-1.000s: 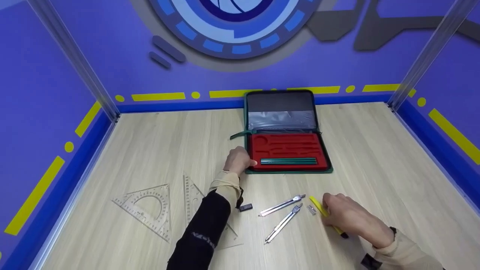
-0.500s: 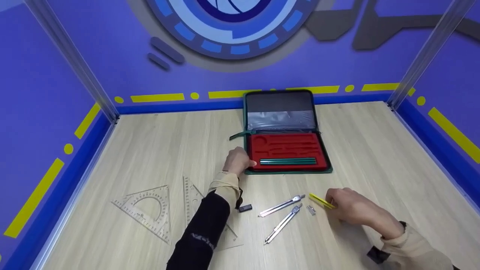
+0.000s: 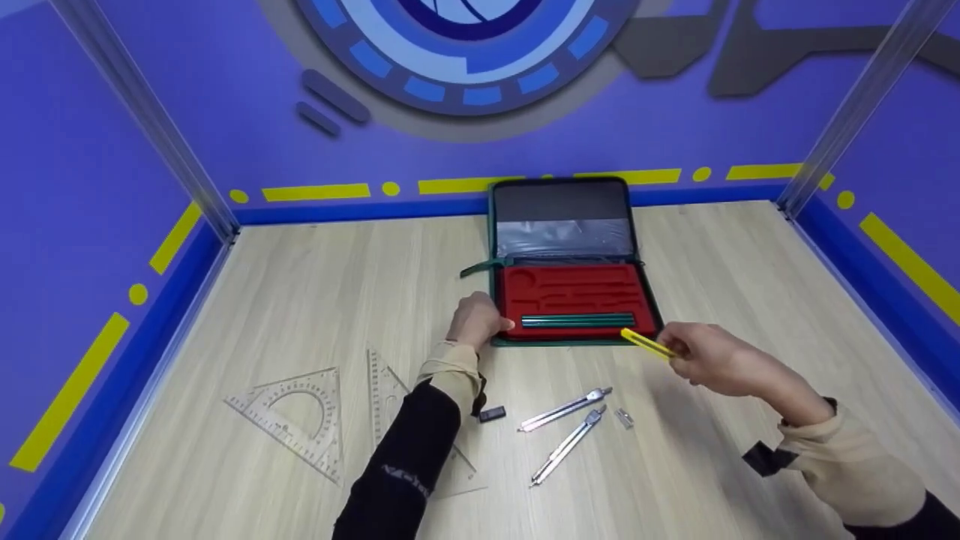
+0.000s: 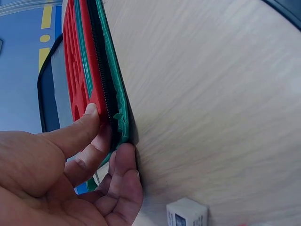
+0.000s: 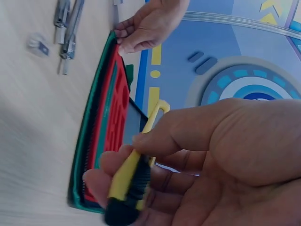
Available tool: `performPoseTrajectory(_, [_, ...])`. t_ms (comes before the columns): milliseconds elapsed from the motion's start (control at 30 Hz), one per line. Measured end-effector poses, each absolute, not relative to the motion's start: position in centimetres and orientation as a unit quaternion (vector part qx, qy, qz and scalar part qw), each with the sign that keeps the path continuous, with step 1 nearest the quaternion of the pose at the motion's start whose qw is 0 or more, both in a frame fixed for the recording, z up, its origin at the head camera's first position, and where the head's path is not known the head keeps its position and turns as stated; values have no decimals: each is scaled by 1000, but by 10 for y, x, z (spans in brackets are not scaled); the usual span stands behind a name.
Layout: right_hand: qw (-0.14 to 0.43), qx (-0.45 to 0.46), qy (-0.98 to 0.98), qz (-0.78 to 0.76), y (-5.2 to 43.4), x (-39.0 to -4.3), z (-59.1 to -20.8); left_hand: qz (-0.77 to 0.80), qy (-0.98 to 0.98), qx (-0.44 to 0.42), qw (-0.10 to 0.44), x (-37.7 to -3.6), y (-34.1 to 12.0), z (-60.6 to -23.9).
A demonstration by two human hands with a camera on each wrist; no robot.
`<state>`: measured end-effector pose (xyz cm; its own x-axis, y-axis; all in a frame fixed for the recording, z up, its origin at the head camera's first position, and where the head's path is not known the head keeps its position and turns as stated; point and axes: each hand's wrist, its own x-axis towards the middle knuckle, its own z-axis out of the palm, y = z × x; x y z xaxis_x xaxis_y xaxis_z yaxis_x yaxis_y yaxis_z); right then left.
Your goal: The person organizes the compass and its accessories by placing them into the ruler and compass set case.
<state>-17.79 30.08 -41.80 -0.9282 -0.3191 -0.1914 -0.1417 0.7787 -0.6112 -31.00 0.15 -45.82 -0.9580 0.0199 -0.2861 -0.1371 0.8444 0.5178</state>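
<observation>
An unzipped green case (image 3: 495,225) lies spread on the table, its red moulded insert (image 3: 574,289) carrying green pencils (image 3: 577,321) along the near side. My left hand (image 3: 475,321) grips the near left corner, thumb on the insert and fingers against the green edge in the left wrist view. Just off the near right corner, my right hand (image 3: 716,360) pinches a yellow utility knife (image 3: 646,344) between thumb and fingers. Its black ridged part (image 5: 139,181) shows in the right wrist view, and its yellow end points at the case.
Two metal compasses (image 3: 564,409) and a small sharpener (image 3: 624,418) lie in front of the case. Near the left forearm are a dark-sleeved eraser (image 3: 492,414) and a clear set square (image 3: 375,397). Another set square with a protractor cutout (image 3: 296,420) lies further left.
My right hand has lifted the yellow utility knife from beside the sharpener and carried it forward to the case's near right corner. The left hand stays on the case.
</observation>
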Motion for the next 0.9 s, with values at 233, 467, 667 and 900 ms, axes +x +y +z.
performPoseTrajectory(233, [97,-136,942,-291,297,-195,-408,277,950,-27,142,-311,1,-458])
performPoseTrajectory(467, [68,-118,949,-283,300,-225,-401,281,950,-21,133,-311,1,-460])
performPoseTrajectory(667, [31,-133,950,-281,308,-251,-398,262,955,-31,136,-311,4,-458])
performPoseTrajectory(900, [16,-122,943,-309,311,-277,-407,261,955,-38,135,-310,4,-458])
